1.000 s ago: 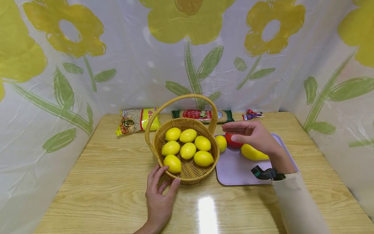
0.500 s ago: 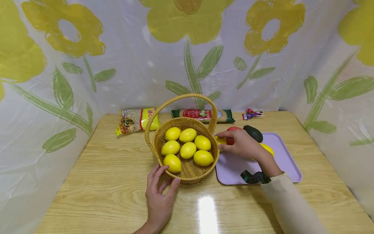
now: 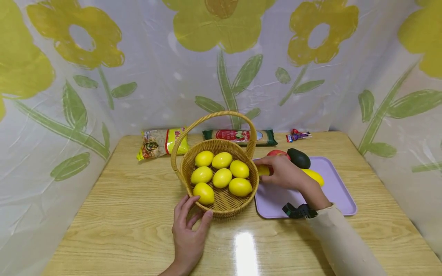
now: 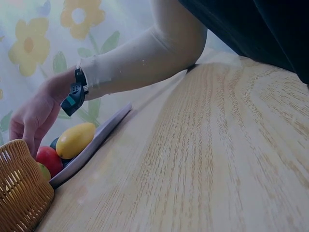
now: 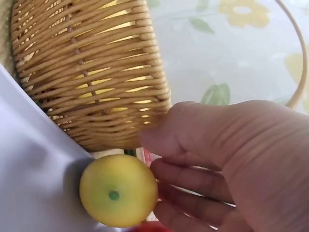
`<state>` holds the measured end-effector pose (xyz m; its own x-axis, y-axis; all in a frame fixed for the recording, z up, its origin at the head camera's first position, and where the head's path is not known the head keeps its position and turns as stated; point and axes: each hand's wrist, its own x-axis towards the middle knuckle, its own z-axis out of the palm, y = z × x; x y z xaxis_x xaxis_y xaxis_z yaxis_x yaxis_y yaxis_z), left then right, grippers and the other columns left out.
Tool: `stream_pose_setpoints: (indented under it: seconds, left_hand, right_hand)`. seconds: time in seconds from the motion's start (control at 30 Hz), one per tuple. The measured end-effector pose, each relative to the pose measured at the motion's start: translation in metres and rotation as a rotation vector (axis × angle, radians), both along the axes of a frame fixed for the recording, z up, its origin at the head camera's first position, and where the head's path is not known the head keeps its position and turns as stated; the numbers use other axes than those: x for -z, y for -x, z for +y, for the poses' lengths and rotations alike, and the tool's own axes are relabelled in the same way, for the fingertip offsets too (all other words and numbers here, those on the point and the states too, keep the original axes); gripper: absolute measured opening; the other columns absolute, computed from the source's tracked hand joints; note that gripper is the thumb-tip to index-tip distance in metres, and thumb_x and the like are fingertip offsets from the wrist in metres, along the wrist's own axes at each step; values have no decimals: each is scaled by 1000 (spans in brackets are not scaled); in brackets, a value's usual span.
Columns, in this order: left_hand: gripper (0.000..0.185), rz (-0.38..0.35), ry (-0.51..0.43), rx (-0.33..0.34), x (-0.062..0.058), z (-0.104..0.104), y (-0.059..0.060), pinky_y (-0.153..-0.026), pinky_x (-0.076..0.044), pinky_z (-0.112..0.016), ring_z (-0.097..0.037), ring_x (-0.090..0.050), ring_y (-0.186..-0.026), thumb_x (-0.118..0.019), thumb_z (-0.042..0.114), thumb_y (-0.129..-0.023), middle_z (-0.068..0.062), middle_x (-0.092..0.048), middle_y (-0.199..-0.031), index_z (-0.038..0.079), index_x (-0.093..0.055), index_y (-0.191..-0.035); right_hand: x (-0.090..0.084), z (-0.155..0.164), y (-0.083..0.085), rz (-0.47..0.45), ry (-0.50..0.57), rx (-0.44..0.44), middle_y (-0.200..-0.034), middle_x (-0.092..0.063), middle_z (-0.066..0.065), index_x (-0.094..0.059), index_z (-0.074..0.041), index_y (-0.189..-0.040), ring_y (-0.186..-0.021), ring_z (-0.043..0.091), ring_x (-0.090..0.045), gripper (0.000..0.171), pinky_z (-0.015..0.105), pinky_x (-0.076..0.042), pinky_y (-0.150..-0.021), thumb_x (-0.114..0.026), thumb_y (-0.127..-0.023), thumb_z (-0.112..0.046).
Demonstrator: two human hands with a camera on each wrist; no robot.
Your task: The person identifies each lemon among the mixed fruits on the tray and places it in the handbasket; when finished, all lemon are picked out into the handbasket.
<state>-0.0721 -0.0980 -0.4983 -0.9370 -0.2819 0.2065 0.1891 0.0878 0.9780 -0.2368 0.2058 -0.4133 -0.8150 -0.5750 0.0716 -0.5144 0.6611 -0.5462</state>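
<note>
A wicker basket [image 3: 238, 207] with a tall handle holds several lemons [image 3: 222, 178]. My left hand [image 3: 189, 234] rests against its near-left rim, fingers spread, index fingertip and thumb touching the edge. To its right, my right hand [image 3: 284, 171] reaches over the lilac tray [image 3: 276, 205] to a round yellow fruit [image 3: 263, 170] beside the basket. In the right wrist view, that fruit shows a green stem spot; my fingertips touch its side, while the thumb lies by the basket rim, apart from the fruit.
Also on the tray are a red fruit [image 3: 278, 153], a dark green avocado [image 3: 299, 158] and a yellow mango [image 3: 313, 176]. Along the back lie a yellow snack bag [image 3: 160, 143], a long green-and-red packet [image 3: 238, 137] and lollipops [image 3: 297, 135]. A flowered curtain encloses the table.
My right hand has moved left and down from above the red fruit to the round yellow fruit, uncovering the avocado. The left hand and basket have stayed in place.
</note>
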Motion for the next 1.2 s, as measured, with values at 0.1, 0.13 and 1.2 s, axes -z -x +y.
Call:
stream_pose_setpoints:
  seconds: [0.1,0.13,1.2]
  left_hand:
    - [49,3,1,0,0,0,0,-107,-63,-27,-26,-49,-147,-85,8,-98,-7,-38,-166,8,-66,-143]
    - [49,6,2,1,0,0,0,-107,-63,-27,-27,-49,-147,-84,8,-98,-8,-38,-167,8,-66,-143]
    - [49,14,16,6,0,0,0,-106,-65,-31,-21,-48,-149,-85,6,-97,-6,-38,-166,7,-66,-143]
  right_hand:
    - [-2,2,-1,26,-1,4,-118,-79,2,-79,-16,-134,-97,26,-65,40,33,-57,-79,-87,-94,-16]
    - [-3,2,-1,32,-5,9,-115,-79,1,-81,-16,-131,-97,27,-65,38,34,-58,-80,-87,-94,-16]
    - [-40,42,-16,-168,46,-76,-115,-75,-2,-76,-18,-125,-99,21,-66,38,31,-65,-92,-85,-91,-7]
